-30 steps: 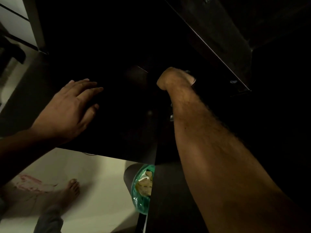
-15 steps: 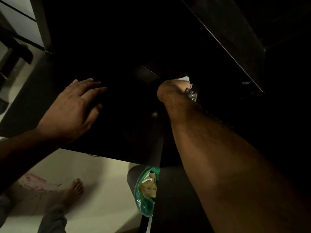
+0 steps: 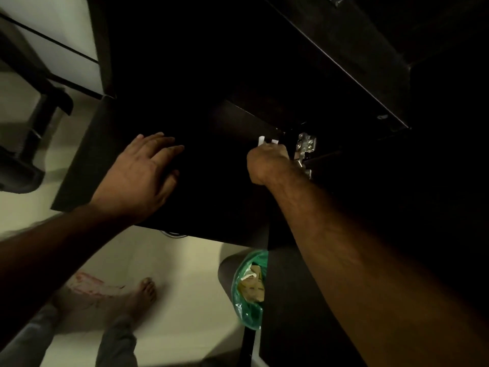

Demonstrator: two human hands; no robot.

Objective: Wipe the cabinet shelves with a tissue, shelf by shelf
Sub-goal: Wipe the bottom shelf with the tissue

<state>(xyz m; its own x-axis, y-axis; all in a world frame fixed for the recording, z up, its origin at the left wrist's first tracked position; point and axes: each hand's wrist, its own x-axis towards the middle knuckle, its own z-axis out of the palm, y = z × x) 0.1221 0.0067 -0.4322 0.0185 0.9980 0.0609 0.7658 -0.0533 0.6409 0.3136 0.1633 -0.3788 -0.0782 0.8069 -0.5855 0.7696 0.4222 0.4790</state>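
The light is dim, and most of the upper and right part of the view is lost in dark brown shadow. The floor is pale cream and smooth, with a reddish smear at the lower left. A waste bin lined with a green bag stands on the floor, holding crumpled paper. At the upper left are pale drawer fronts with dark gaps between them, and below them a dark chair base.
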